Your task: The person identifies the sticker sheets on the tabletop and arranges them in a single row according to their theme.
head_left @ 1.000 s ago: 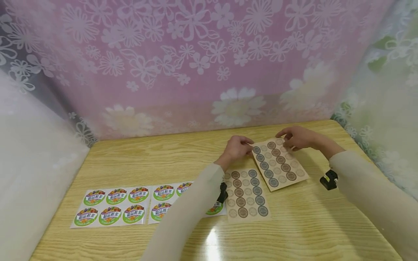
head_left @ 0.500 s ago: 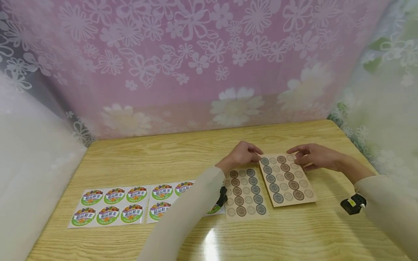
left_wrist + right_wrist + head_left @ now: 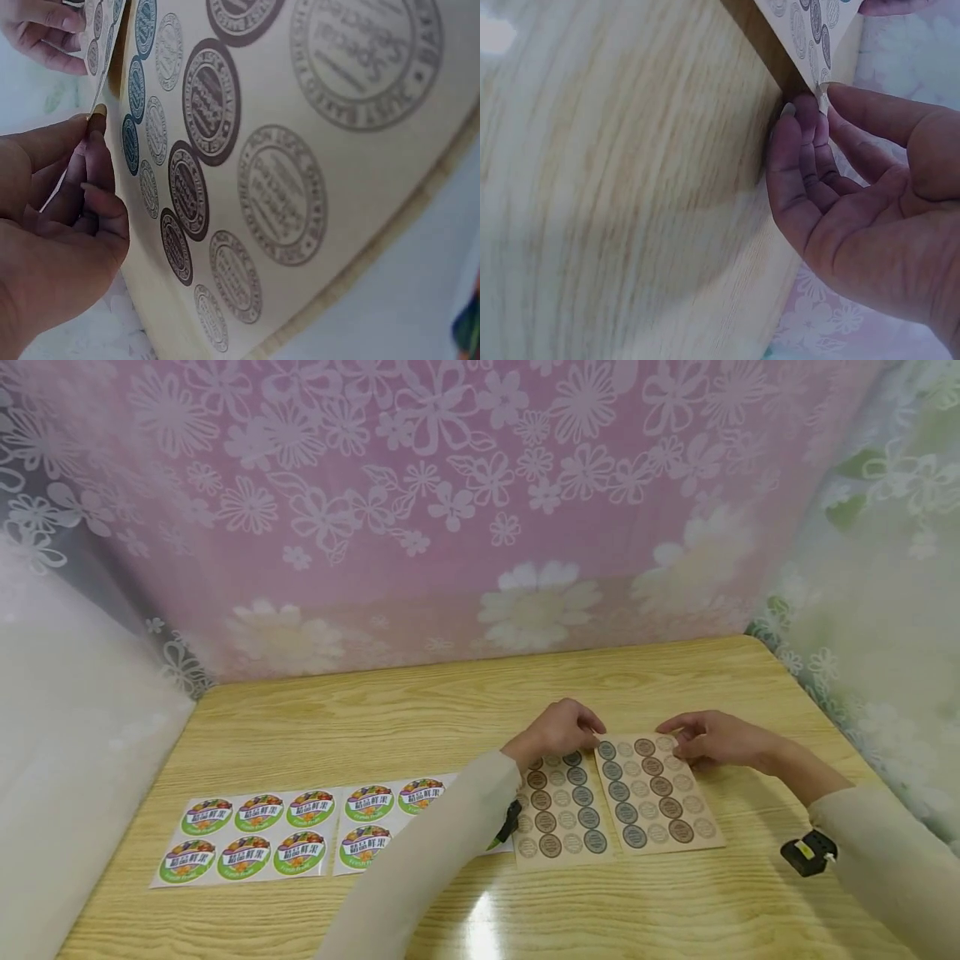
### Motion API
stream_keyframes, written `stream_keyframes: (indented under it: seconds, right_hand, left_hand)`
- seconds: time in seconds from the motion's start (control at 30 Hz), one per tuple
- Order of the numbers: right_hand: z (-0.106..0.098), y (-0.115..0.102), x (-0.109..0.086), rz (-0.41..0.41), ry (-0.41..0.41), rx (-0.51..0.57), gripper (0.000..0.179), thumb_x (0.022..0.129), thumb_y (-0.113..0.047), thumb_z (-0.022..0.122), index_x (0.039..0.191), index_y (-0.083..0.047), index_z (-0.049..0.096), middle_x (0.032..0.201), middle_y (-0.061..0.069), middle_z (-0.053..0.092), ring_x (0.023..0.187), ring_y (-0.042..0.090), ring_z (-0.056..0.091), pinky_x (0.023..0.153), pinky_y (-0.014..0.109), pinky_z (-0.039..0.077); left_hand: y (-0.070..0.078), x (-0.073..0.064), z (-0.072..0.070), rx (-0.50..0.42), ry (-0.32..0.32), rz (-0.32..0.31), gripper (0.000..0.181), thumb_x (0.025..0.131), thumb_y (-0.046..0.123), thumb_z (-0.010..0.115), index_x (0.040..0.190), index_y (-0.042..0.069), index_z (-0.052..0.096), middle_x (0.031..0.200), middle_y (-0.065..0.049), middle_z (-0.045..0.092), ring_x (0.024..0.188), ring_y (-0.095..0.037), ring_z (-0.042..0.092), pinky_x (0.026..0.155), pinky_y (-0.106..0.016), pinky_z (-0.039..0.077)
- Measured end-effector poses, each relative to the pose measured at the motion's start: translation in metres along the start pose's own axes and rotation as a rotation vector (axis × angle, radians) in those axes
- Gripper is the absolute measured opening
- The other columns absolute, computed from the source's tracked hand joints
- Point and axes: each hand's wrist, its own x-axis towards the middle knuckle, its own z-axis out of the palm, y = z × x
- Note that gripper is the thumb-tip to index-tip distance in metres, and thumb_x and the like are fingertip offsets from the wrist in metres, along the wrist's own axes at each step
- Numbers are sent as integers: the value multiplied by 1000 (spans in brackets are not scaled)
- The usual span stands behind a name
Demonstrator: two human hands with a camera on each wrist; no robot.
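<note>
A kraft-brown sheet of round stickers is pinched at its two far corners. My left hand grips the left one between thumb and fingers, as the left wrist view also shows on the sheet's edge. The right-hand corner is between the thumb and fingers of my right hand; in the right wrist view that hand is close above the tabletop. Just left of the held sheet lies a matching brown sticker sheet, its far end partly hidden by my left hand.
Glossy sheets with fruit-label stickers lie in a row on the left of the wooden table. My left sleeve covers part of that row. A flowered pink curtain hangs behind the far table edge.
Both hands have brought the held sheet nearer and lowered it toward the tabletop. It has turned to stand almost in line beside the other brown sheet.
</note>
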Motion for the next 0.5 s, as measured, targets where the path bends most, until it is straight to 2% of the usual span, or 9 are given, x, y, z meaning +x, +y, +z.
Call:
stream_keyframes:
  seconds: [0.2,0.5]
  right_hand:
    - [7,1,0,-19,44,-49,50,93,-3,55,135,16,38,92,16,52,71,22,54,59,32,47]
    - [15,1,1,-33,127,-119,46,91,-4,60,130,15,44,90,13,51,72,21,52,59,30,47]
  left_hand:
    - [5,-2,2,156,18,12,19,90,14,67,108,11,73,88,6,66,77,-5,57,70,-19,45]
    - [9,-5,7,385,41,4,25,90,21,67,115,16,71,103,6,67,83,-6,58,73,-19,45]
